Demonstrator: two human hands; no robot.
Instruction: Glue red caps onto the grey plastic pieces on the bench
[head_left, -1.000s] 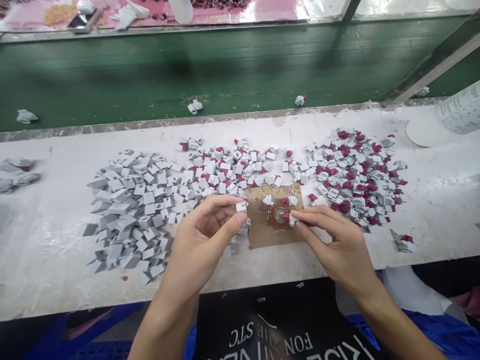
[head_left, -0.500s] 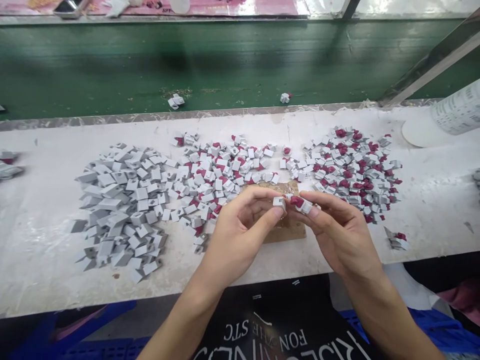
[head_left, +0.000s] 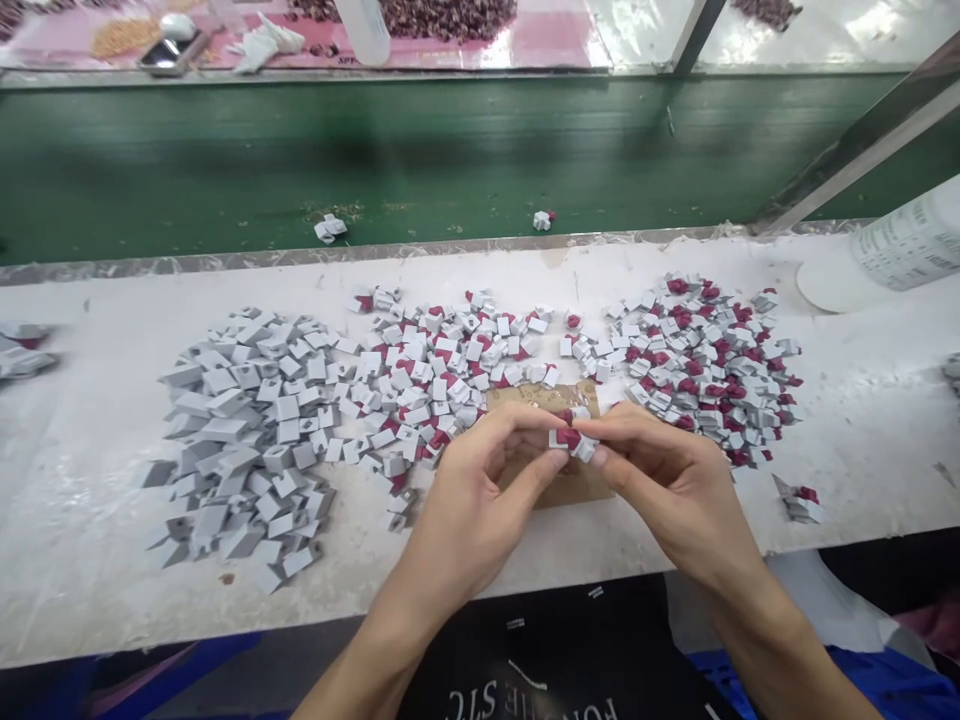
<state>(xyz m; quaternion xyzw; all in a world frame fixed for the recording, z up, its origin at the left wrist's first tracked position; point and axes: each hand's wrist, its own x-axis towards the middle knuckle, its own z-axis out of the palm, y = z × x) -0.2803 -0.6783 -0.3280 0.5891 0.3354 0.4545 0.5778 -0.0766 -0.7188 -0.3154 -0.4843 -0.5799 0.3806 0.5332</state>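
My left hand (head_left: 499, 480) pinches a small pale grey plastic block (head_left: 558, 439) between thumb and fingertips. Touching its right side is a grey piece with a dark red part (head_left: 574, 440), pinched by my right hand (head_left: 660, 470). The two pieces meet in front of my chest, above a brown cardboard piece (head_left: 574, 493). Plain grey blocks (head_left: 232, 400) are heaped to the left. Grey-and-red pieces (head_left: 442, 350) lie loosely in the middle. More red-and-grey pieces (head_left: 712, 350) form a pile to the right of my hands.
Beyond the white table (head_left: 97, 450) runs a green belt (head_left: 450, 150) with a few stray pieces on it. A white cylinder (head_left: 892, 250) lies at the right, near a slanted metal post (head_left: 855, 140). A pink-covered surface (head_left: 562, 40) is at the back.
The block in my left hand and the red-and-grey piece in my right hand, apart before, now touch. The view has tilted up slightly, showing more of the far surface.
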